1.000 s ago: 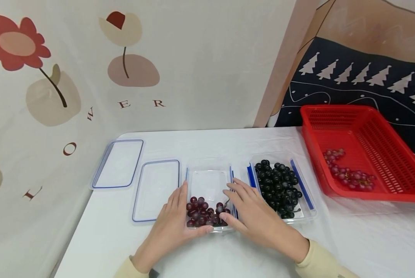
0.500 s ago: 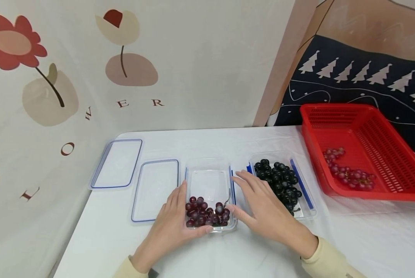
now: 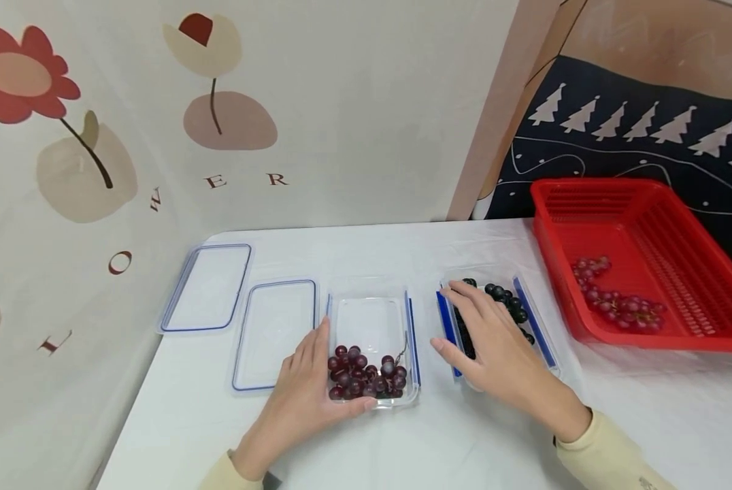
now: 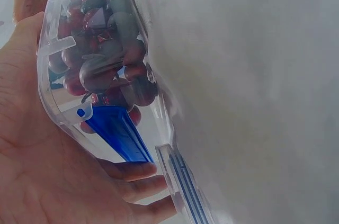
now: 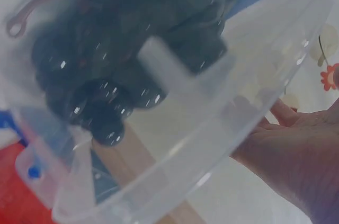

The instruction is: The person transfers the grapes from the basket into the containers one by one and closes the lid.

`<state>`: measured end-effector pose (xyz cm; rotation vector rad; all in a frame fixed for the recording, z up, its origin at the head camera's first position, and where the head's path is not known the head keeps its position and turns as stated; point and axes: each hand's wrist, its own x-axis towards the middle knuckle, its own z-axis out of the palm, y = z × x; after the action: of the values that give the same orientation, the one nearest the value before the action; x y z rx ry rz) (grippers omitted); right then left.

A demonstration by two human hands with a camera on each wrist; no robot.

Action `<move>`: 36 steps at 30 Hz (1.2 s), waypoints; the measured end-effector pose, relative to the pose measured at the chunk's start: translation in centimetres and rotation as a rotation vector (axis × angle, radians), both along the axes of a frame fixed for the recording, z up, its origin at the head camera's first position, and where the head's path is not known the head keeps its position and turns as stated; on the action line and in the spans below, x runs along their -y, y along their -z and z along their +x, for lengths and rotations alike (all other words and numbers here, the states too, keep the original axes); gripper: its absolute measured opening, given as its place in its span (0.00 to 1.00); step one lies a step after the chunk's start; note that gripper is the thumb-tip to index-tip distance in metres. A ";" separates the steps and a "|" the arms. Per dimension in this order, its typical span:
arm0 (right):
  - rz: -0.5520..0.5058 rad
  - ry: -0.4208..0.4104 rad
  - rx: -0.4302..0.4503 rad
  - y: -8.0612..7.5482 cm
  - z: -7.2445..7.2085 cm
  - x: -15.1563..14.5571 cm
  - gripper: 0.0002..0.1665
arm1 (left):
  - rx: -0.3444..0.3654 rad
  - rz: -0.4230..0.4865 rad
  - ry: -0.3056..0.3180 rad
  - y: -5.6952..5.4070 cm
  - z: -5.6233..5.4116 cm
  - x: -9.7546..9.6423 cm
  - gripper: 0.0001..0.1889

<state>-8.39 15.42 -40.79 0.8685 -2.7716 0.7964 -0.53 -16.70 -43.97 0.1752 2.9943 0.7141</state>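
My left hand [image 3: 307, 391] rests along the left side of a clear plastic container [image 3: 372, 316], its fingers straight and its thumb at the near edge. Dark red grapes [image 3: 360, 374] lie in the near part of that container; through its wall the left wrist view shows them beside a blue clip flap [image 4: 121, 131]. Over a second clear container [image 3: 537, 323], which holds black grapes [image 3: 516, 303], is my right hand [image 3: 501, 347], fingers spread and nothing held. It covers much of those grapes in the head view. Whether it touches them cannot be told.
Two clear lids with blue seals, one nearer [image 3: 274, 337] and one farther [image 3: 209, 289], lie on the white table [image 3: 403, 449] at the left. A red basket [image 3: 641, 338] at the right holds a bunch of pinkish-red grapes [image 3: 626, 303].
My right hand has moved right, from the red grape container to over the black grape one. The left hand has stayed in place beside its container.
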 end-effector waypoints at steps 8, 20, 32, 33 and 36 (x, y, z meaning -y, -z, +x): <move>-0.042 0.034 -0.011 -0.7 -1.2 -1.8 0.42 | 0.010 -0.009 -0.004 0.0 -0.1 0.0 0.80; -0.144 0.090 -0.017 -2.4 -2.4 -4.7 0.43 | 0.015 0.014 -0.003 0.4 -0.2 0.1 0.81; -0.186 0.162 -0.031 -2.5 -3.4 -6.9 0.43 | 0.031 0.019 0.006 0.3 -0.4 0.1 0.82; -0.187 0.167 -0.027 -2.5 -3.4 -7.0 0.43 | 0.031 0.019 0.005 0.3 -0.4 0.2 0.82; -0.195 0.185 -0.010 -2.5 -3.6 -7.5 0.43 | 0.028 0.017 0.003 0.3 -0.3 0.2 0.82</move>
<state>-11.97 22.92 -38.31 0.5702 -2.6593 1.0027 -0.86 -16.89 -44.32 0.1690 2.9612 0.7357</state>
